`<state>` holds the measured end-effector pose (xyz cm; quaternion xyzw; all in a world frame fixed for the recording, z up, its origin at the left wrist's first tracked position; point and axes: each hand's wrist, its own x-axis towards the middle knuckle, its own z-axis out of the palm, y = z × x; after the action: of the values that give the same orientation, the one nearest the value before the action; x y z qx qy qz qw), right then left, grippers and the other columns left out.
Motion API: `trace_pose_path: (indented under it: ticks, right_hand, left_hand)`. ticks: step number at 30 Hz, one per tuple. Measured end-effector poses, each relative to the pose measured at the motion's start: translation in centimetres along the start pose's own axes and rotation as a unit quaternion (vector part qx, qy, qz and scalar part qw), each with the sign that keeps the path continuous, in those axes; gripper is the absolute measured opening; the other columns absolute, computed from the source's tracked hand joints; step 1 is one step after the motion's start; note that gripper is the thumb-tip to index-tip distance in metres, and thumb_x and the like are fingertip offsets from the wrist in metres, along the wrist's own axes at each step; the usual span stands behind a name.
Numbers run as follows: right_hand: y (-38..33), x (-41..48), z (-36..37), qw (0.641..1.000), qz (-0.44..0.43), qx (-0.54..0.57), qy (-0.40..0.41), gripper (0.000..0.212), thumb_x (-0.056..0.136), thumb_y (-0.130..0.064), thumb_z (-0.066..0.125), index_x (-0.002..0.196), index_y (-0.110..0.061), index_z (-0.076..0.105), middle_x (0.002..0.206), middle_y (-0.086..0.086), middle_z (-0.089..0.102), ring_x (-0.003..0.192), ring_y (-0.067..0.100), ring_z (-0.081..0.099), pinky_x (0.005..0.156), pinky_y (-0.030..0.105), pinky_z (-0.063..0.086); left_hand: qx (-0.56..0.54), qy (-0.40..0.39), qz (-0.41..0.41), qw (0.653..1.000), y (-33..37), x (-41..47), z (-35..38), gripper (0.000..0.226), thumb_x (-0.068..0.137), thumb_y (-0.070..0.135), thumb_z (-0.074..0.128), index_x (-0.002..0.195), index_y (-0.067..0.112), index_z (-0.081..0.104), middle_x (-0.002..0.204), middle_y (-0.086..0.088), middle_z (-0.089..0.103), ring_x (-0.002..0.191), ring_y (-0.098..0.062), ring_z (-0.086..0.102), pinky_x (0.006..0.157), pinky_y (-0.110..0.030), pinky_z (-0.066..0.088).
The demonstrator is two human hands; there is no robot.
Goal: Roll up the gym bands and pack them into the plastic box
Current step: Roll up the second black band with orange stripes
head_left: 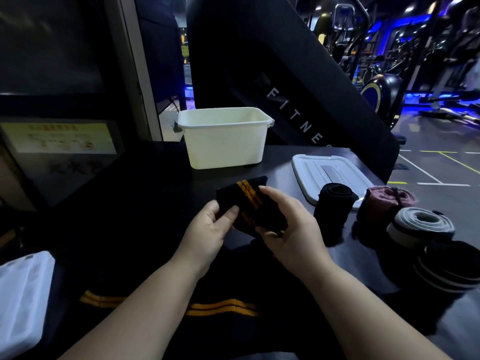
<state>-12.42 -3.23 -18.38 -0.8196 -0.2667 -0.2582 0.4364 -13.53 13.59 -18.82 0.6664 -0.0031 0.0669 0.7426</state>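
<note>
Both my hands hold a black gym band with orange stripes (249, 201), partly rolled, just above the dark table. My left hand (211, 227) pinches its left end between thumb and fingers. My right hand (288, 227) curls around its right side. The loose tail of this band (220, 306) trails toward me under my forearms. A white plastic box (223, 149) stands open behind the band. To the right lie rolled bands: a black one (333, 211), a maroon one (384, 203), a grey-white one (420, 224) and a black striped one (452, 268).
The box's white lid (330, 172) lies flat on the table to the right of the box. A clear plastic case (20, 287) sits at the near left. A large black fitness machine (298, 81) rises behind the table; gym floor lies beyond on the right.
</note>
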Motion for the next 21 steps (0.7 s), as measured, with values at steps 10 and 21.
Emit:
trace_pose_path:
  ticks: [10, 21]
  right_hand:
    - [0.0, -0.2, 0.0, 0.992, -0.065, -0.106, -0.012, 0.068, 0.064, -0.018, 0.075, 0.13, -0.019, 0.059, 0.092, -0.008, 0.047, 0.08, 0.006, 0.05, 0.071, 0.008, 0.039]
    - [0.3, 0.1, -0.6, 0.991, -0.074, -0.105, 0.032, 0.038, 0.084, -0.049, 0.062, 0.101, -0.017, 0.077, 0.085, -0.002, 0.053, 0.073, 0.013, 0.055, 0.064, 0.021, 0.044]
  left_hand:
    - [-0.09, 0.015, -0.002, 0.996, 0.9, -0.4, 1.2, 0.02, 0.101, 0.02, 0.045, 0.106, 0.01, 0.061, 0.09, -0.009, 0.073, 0.089, -0.024, 0.068, 0.082, -0.044, 0.053]
    - [-0.064, -0.057, 0.033, 0.996, 0.4, -0.7, 0.8, 0.025, 0.097, 0.012, 0.05, 0.121, 0.004, 0.054, 0.116, -0.015, 0.068, 0.107, -0.024, 0.065, 0.093, -0.033, 0.052]
